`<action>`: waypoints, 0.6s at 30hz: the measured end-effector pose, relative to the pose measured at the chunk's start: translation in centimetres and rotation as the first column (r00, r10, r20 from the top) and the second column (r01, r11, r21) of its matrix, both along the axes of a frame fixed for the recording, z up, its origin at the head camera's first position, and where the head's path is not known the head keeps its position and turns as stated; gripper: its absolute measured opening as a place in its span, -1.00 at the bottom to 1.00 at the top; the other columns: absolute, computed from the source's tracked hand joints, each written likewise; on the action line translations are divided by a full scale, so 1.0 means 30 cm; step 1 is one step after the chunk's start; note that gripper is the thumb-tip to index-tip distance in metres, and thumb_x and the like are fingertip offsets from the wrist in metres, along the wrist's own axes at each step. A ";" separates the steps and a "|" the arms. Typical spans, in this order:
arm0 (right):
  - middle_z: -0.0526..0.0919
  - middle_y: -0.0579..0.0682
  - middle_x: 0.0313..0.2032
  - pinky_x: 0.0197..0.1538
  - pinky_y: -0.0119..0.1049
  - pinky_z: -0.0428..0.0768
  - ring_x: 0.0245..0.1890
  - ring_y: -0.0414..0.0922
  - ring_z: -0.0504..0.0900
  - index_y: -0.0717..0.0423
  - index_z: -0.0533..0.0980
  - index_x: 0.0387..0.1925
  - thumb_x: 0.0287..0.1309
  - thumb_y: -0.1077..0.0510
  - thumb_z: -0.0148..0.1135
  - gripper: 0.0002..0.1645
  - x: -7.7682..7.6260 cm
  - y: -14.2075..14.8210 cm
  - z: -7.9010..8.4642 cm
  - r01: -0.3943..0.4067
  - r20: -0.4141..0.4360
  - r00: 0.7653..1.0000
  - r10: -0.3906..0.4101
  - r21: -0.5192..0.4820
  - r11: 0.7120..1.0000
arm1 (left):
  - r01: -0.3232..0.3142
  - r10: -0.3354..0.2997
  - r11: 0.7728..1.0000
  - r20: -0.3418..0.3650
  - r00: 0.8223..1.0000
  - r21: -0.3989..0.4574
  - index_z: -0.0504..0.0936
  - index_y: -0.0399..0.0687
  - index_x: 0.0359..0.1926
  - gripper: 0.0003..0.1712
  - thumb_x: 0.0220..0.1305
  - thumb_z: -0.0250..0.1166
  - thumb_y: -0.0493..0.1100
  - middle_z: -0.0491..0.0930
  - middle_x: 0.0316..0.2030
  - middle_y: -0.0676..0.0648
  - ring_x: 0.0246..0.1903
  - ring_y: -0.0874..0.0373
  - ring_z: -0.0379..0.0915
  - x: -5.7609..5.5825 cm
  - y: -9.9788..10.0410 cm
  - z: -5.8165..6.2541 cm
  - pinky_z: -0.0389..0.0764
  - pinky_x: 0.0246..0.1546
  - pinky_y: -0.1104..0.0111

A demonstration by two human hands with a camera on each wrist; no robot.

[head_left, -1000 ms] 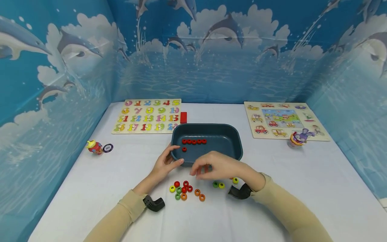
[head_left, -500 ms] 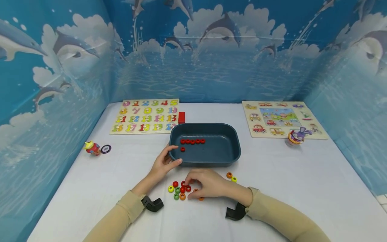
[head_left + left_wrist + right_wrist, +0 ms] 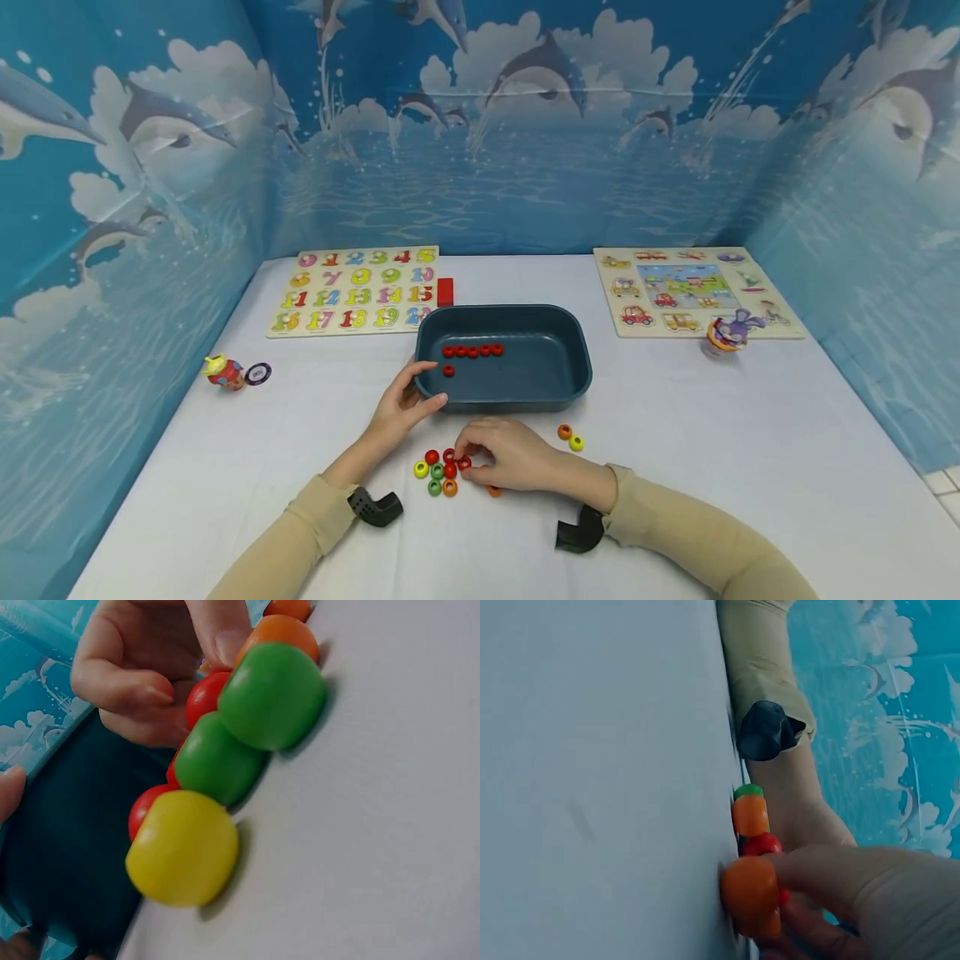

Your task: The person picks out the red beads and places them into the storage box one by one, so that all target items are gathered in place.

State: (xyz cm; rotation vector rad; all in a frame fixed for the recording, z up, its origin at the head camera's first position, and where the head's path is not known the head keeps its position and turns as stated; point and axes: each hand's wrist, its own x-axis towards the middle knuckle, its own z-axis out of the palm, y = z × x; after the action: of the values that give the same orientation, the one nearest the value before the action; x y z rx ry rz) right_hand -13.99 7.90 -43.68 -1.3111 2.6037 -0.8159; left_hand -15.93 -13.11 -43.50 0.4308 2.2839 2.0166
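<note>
At the left end of the dark blue-green tray (image 3: 517, 392), my left hand (image 3: 393, 412) holds the corner, with thumb and index finger over the rim. My right hand (image 3: 502, 454) pinches a red bead (image 3: 464, 463) between thumb and fingers at the right side of a bead cluster. Around it lie more red beads (image 3: 432, 457), green beads (image 3: 435, 487), a yellow bead (image 3: 422, 470) and an orange bead (image 3: 449, 487). Another orange bead (image 3: 750, 892) sits beside the right fingers in the right wrist view. Several red beads (image 3: 472, 352) form a row inside the tray, one below them.
Right of the right hand lie an orange bead (image 3: 565, 432) and a yellow bead (image 3: 576, 443). Behind stand a number puzzle board (image 3: 352, 292), a red block (image 3: 446, 292) and a vehicle puzzle board (image 3: 701, 292). Small toy figures (image 3: 225, 372) (image 3: 727, 333) and a round chip (image 3: 258, 374) flank the table.
My right hand has moved from near the tray's front edge down to the bead cluster, and its fingers have closed around a red bead. The left hand stays at the tray's corner.
</note>
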 end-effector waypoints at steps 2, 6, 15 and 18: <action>0.47 -0.38 -0.36 -0.36 -0.52 0.38 -0.43 -0.32 0.39 -0.20 0.49 -0.30 -0.02 -0.03 0.28 -0.80 0.003 0.009 0.027 -0.022 0.013 1.000 0.022 -0.005 1.000 | 0.004 -0.004 1.000 0.000 1.000 -0.001 0.26 -0.24 0.18 -0.40 0.14 0.24 -0.21 -0.18 0.34 -0.16 0.27 0.01 -0.06 0.000 0.003 0.000 0.12 0.20 0.17; 0.48 -0.37 -0.34 -0.32 -0.51 0.45 -0.38 -0.28 0.46 -0.17 0.49 -0.29 -0.02 0.02 0.28 -0.80 -0.007 0.034 0.117 -0.105 0.057 0.993 0.107 -0.038 0.994 | 0.011 -0.011 1.000 -0.009 1.000 -0.001 0.26 -0.25 0.18 -0.41 0.14 0.24 -0.22 -0.19 0.35 -0.16 0.27 0.00 -0.08 0.000 0.007 -0.001 0.11 0.20 0.16; 0.52 -0.30 -0.26 -0.25 -0.38 0.52 -0.31 -0.30 0.48 -0.06 0.52 -0.24 0.01 0.07 0.27 -0.79 -0.165 0.081 0.322 -0.165 0.069 0.982 0.175 -0.122 0.979 | 0.010 -0.010 1.000 -0.018 1.000 0.002 0.27 -0.22 0.17 -0.42 0.14 0.23 -0.23 -0.19 0.34 -0.19 0.26 -0.04 -0.05 -0.001 0.007 -0.006 0.12 0.19 0.14; 0.54 -0.25 -0.28 -0.25 -0.35 0.53 -0.31 -0.28 0.49 -0.02 0.52 -0.25 0.01 0.06 0.27 -0.78 -0.257 0.071 0.336 -0.134 0.123 0.980 0.153 -0.149 0.980 | 0.000 0.000 1.000 -0.013 1.000 -0.005 0.27 -0.20 0.17 -0.42 0.14 0.24 -0.21 -0.18 0.34 -0.20 0.26 -0.05 -0.06 0.000 0.003 -0.006 0.13 0.19 0.14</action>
State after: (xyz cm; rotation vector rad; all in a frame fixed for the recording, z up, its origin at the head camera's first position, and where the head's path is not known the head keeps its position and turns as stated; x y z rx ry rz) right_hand -21.70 10.02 -33.59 -1.4076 2.3551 -1.0396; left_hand -15.92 -13.01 -43.68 0.4439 2.2960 2.0138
